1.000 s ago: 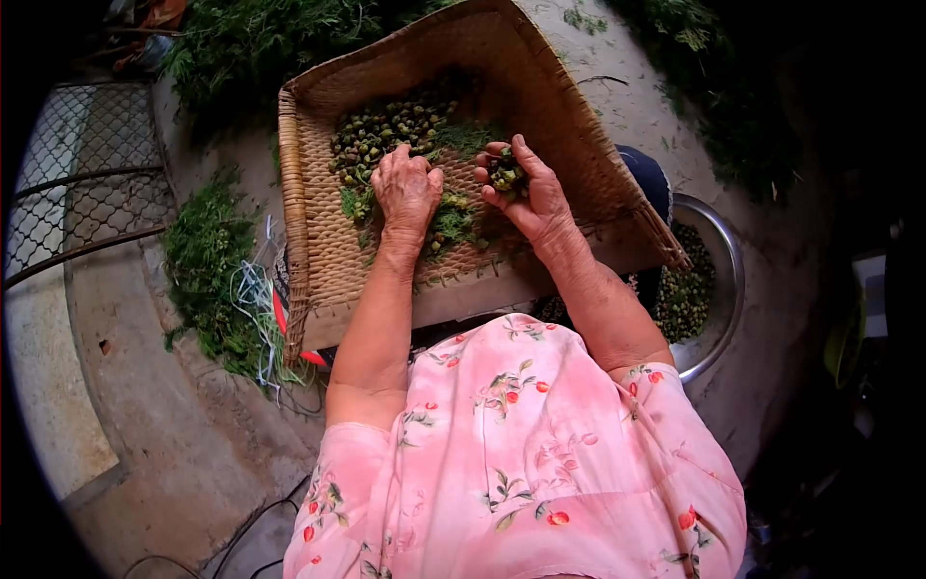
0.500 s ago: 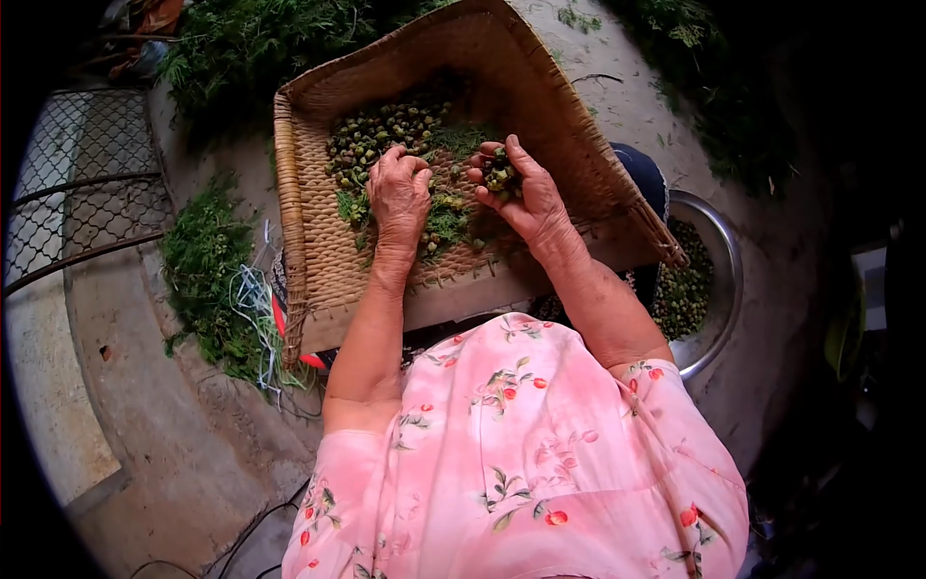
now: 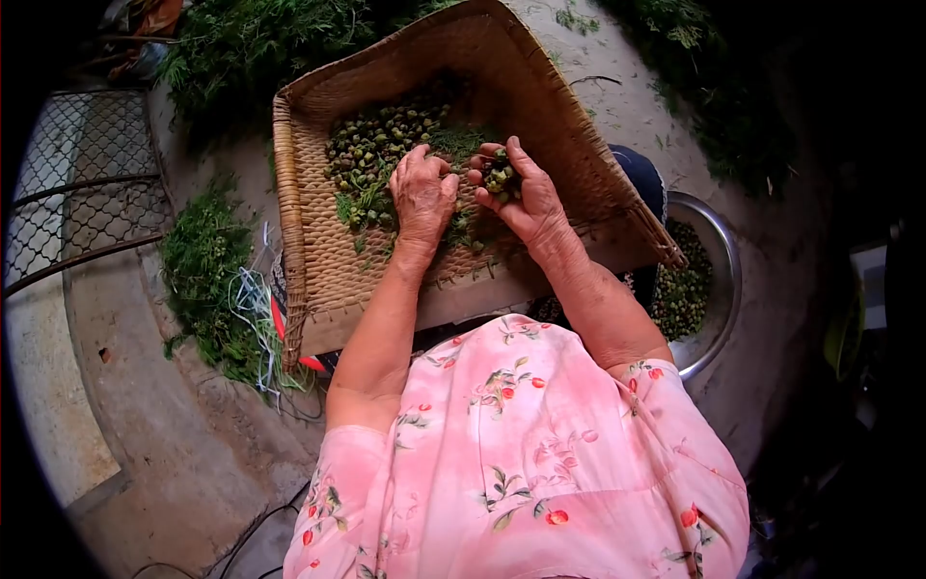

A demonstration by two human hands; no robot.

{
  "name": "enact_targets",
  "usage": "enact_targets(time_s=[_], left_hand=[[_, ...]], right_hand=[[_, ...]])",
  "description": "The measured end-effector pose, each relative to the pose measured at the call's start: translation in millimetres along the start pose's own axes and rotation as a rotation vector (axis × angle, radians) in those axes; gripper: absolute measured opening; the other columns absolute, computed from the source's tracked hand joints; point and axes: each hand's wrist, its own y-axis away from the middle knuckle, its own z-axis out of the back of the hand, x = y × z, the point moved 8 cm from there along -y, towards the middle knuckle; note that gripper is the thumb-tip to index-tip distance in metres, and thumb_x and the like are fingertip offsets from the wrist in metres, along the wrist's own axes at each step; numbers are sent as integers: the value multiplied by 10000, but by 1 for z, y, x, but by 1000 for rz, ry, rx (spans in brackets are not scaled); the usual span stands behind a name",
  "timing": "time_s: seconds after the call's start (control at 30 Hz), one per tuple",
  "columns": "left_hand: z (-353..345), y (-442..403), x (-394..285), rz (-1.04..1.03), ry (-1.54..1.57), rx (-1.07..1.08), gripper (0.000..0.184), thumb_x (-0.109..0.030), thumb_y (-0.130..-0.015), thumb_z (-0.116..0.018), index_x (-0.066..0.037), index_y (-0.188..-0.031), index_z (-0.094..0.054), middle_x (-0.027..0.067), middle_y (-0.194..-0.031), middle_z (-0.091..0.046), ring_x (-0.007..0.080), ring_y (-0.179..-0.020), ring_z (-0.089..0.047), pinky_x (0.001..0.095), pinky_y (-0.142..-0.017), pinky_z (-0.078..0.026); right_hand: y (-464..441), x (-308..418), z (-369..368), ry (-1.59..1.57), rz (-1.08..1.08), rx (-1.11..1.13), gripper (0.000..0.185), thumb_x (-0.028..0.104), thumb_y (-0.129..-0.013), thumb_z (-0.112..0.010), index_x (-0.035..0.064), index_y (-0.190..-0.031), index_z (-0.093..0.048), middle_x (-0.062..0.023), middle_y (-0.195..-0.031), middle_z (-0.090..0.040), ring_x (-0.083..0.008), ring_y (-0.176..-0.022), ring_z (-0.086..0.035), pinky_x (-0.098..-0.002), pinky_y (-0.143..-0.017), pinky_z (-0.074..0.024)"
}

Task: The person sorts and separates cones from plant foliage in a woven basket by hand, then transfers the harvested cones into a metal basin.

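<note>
A woven basket (image 3: 318,241) lies across the lap, with a pile of small green-brown cones (image 3: 371,140) and feathery green sprigs (image 3: 458,143) in it. My left hand (image 3: 424,198) is over the basket floor beside the pile, palm down, fingers bent together; what its fingertips hold, if anything, is hidden. To its right my right hand (image 3: 526,198) is turned palm up, its fingers curled around a handful of cones (image 3: 501,179). The two hands are close but apart.
A metal basin (image 3: 733,280) with more cones stands to the right of the basket. Green branches (image 3: 207,261) and pale plastic strings (image 3: 256,299) lie at the left. More foliage (image 3: 260,48) is beyond the basket. A metal grille (image 3: 96,174) is at the far left.
My left hand has moved right, away from the pile and closer to my right hand. My right hand has stayed nearly in place with its cones.
</note>
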Motion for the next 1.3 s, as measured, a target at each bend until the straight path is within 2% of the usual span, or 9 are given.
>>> enact_targets(time_s=[0.1, 0.2, 0.33, 0.47, 0.53, 0.8, 0.9, 1.07, 1.3], left_hand=[[20, -1, -3, 46, 172, -124, 170, -151, -757, -633, -42, -887, -643, 166, -1211, -532, 317, -1133, -484, 431, -963, -358], [42, -4, -26, -76, 281, -173, 146, -102, -757, -650, -43, -890, -641, 142, -1206, -544, 295, -1092, -519, 403, -902, -428], [42, -7, -50, -156, 363, -88, 194, -141, -751, -639, -72, -931, -659, 127, -1205, -538, 300, -1125, -487, 421, -958, -361], [40, -6, -52, -193, 414, -80, 202, -120, -764, -635, -68, -957, -658, 127, -1189, -550, 306, -1106, -502, 415, -940, -382], [40, -4, -35, -75, 478, -126, 196, -98, -778, -632, -56, -969, -652, 134, -1159, -567, 308, -1066, -529, 403, -912, -412], [39, 19, 55, 164, 202, -98, 163, -87, -744, -662, -73, -907, -666, 140, -1193, -554, 305, -1114, -505, 410, -940, -407], [35, 21, 47, 92, 105, -49, 165, -110, -760, -659, -65, -919, -666, 156, -1218, -539, 306, -1103, -521, 395, -905, -437], [17, 16, 28, 42, -55, 40, 213, -176, -746, -659, -55, -922, -670, 156, -1261, -505, 322, -1194, -434, 457, -997, -313], [14, 11, 27, 27, -78, 2, 224, -189, -756, -634, -25, -907, -652, 174, -1249, -506, 329, -1183, -441, 465, -996, -307]], right_hand=[[0, 0, 0, 18, 0, -23, 409, 406, -926, -498, 27, -1071, -549, -108, -903, -604, -193, -759, -613, -315, -586, -533], [0, -1, 0, 31, -9, -36, 405, 410, -931, -485, 33, -1057, -564, -101, -903, -610, -189, -756, -609, -309, -574, -531], [-2, -3, 2, -3, -7, -27, 391, 406, -934, -482, 38, -1017, -589, -90, -911, -617, -184, -751, -602, -301, -562, -519], [-2, -1, 0, -81, 1, 1, 391, 407, -929, -493, 40, -1024, -583, -87, -893, -612, -186, -750, -600, -300, -557, -509], [1, 1, -1, -53, -6, -15, 395, 408, -924, -502, 36, -1032, -575, -94, -892, -609, -189, -749, -599, -300, -555, -506], [1, 2, -3, -35, -2, 1, 402, 388, -899, -558, 16, -1052, -555, -126, -909, -599, -198, -748, -589, -293, -550, -485], [2, 2, -3, -2, 4, -22, 402, 386, -898, -562, 18, -1060, -556, -126, -918, -602, -197, -750, -590, -295, -553, -487], [2, 2, -2, 20, 10, -17, 396, 387, -900, -560, 25, -1061, -560, -121, -920, -605, -194, -751, -597, -299, -557, -491], [0, 0, -2, 22, -2, -10, 397, 392, -904, -547, 27, -1060, -559, -116, -907, -610, -195, -754, -615, -293, -560, -516]])
